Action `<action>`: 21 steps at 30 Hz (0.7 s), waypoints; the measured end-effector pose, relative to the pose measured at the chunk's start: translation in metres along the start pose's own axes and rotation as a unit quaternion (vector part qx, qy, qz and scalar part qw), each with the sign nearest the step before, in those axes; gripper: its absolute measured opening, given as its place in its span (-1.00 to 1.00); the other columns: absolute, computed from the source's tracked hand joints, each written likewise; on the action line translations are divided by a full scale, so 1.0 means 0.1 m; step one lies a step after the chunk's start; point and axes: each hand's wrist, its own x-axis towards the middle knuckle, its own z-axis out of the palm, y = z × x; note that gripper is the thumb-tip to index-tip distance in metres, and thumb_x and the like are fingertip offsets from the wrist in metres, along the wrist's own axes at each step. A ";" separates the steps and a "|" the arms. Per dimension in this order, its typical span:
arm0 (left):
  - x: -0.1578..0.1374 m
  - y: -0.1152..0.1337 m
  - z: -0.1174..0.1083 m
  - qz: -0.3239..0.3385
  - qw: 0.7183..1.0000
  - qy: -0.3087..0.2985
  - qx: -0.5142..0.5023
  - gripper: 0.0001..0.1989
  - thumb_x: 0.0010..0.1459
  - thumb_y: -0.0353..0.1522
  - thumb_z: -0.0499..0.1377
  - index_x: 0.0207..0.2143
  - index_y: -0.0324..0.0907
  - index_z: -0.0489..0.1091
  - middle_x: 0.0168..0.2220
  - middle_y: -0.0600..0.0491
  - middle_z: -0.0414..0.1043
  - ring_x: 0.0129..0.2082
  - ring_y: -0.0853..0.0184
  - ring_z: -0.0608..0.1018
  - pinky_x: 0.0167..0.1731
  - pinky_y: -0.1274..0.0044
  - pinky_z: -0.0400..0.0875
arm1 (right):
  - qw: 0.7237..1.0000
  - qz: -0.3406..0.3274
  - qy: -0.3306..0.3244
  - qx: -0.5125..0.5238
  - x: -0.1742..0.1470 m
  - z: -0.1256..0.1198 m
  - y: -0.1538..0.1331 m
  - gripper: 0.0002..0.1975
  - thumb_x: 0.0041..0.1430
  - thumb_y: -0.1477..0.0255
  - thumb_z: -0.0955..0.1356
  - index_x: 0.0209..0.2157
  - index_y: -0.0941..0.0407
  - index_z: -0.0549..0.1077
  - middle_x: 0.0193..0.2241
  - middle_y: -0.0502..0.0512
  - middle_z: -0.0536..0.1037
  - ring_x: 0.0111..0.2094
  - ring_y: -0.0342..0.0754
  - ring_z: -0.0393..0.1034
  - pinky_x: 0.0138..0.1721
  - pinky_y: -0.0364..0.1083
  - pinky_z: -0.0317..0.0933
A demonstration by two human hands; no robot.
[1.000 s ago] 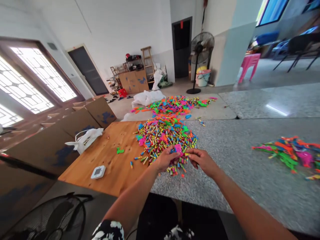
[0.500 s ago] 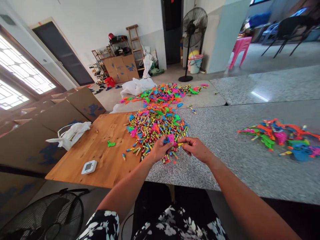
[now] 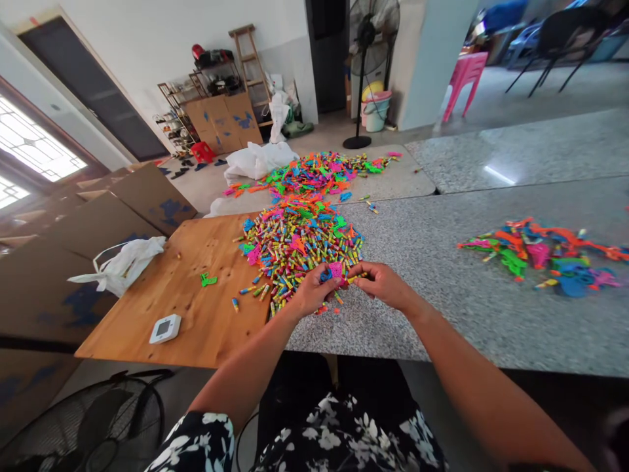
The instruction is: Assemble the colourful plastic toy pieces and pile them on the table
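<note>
Head view: 2 hands, both the wearer's, meeting over the near edge of the main pile (image 3: 299, 246). Count: 1 pink plastic pc (image 3: 336, 269) & 1 blue pc (image 3: 325, 275) at L hand (image 3: 314, 288), 1 yellow tube (image 3: 352, 280) at R hand (image 3: 376, 280). Piles = 3: main one of small multicol. tubes w/ some plastic pcs, straddling wood board (image 3: 196, 341) & grey granite tbl (image 3: 417, 242); far pile (image 3: 314, 172) just behind it; R-side pile (image 3: 538, 255) well apart on the granite. Pcs per pile: too many & small to count. On the board: 1 green gun-shaped pc (image 3: 208, 280), 1 white gadget w/ display (image 3: 165, 328), a few loose tubes nr the main pile. 1 white bag (image 3: 128, 262) by the board's L edge. Fans = 2: floor fan (image 3: 93, 419) low L, stand fan (image 3: 366, 33) in bkgd. 1 wooden ladder (image 3: 250, 59) vs. wall.

Pose: both forearms reach fwd & inward, fingertips almost touching. L hand grasps the pink pc btwn thumb & fingers, blue pc tucked alongside. R hand, fingers bent, pinches the yellow tube right beside the pink pc; can't tell if tube's seated in it.
</note>
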 end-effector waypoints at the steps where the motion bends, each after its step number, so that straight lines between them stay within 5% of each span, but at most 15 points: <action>1: 0.01 0.00 0.01 -0.001 1.000 -0.004 0.002 -0.53 0.18 0.01 0.29 -0.15 -0.17 0.35 -0.38 0.06 0.54 -0.61 0.52 0.35 -0.57 0.64 0.21 | 1.000 -0.005 0.005 -0.003 -0.01 -0.01 0.00 -0.76 0.09 0.30 0.36 -0.25 0.10 0.57 -0.61 -0.10 0.37 -0.59 -0.17 0.17 -0.51 -0.15 0.03; 13: 0.06 0.01 0.08 -0.022 0.997 -0.068 -0.041 -0.56 0.19 -0.05 0.31 -0.12 -0.17 0.31 -0.36 0.06 0.56 -0.63 0.52 0.36 -0.61 0.63 0.20 | 1.000 -0.012 0.001 -0.009 -0.12 -0.05 0.11 -0.82 0.08 0.40 0.34 -0.27 0.06 0.54 -0.55 -0.08 0.38 -0.54 -0.16 0.15 -0.47 -0.14 0.02; 21: 0.22 -0.10 0.13 -0.067 0.986 -0.147 0.036 -0.56 0.19 -0.04 0.30 -0.15 -0.16 0.29 -0.38 0.07 0.56 -0.65 0.51 0.38 -0.64 0.63 0.20 | 1.000 0.006 0.019 0.021 -0.16 -0.07 0.35 -0.87 0.13 0.39 0.36 -0.26 0.07 0.49 -0.56 -0.12 0.34 -0.54 -0.17 0.16 -0.47 -0.15 0.05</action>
